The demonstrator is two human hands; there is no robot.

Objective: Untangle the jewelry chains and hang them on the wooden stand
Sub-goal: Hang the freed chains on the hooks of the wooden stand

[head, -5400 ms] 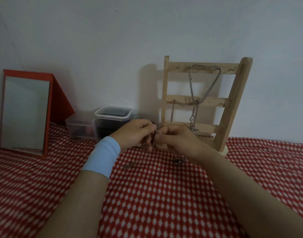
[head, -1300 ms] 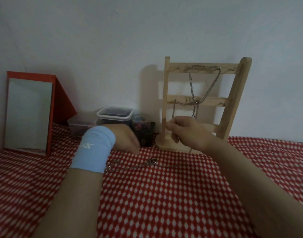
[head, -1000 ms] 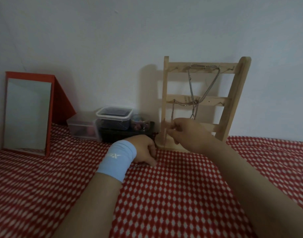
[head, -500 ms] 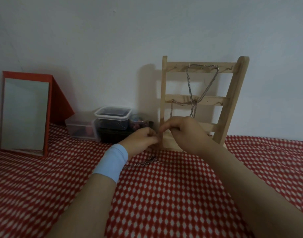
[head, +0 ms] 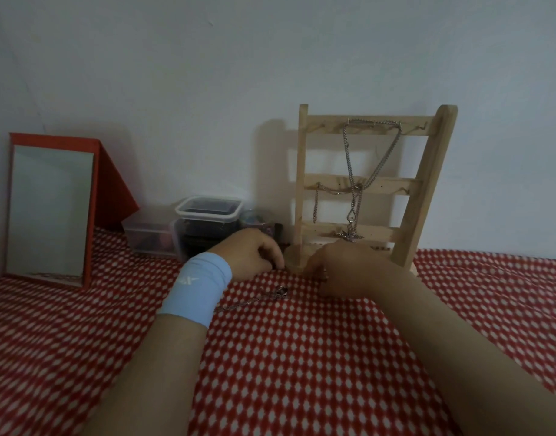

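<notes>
The wooden stand (head: 303, 184) rises at the back right of the red-and-white cloth. A long necklace (head: 349, 165) with a pendant hangs from its top rung, and a short chain (head: 316, 202) hangs from the second rung. Another loose chain (head: 258, 298) with a small round pendant lies on the cloth between my wrists. My left hand (head: 251, 256), with a blue wristband, has its fingers curled down onto the cloth beside the stand's base. My right hand (head: 342, 265) rests low in front of the base with its fingers curled away from me. Whatever either hand holds is hidden.
A red-framed mirror (head: 50, 209) leans at the far left. Clear plastic boxes (head: 207, 209) and a small jar (head: 254, 218) sit against the wall, left of the stand. The patterned cloth (head: 302, 357) covers the whole surface towards me.
Both hands, raised and pinched together in front of the stand half a second ago, have dropped to the cloth by its base. The loose chain lies where it was.
</notes>
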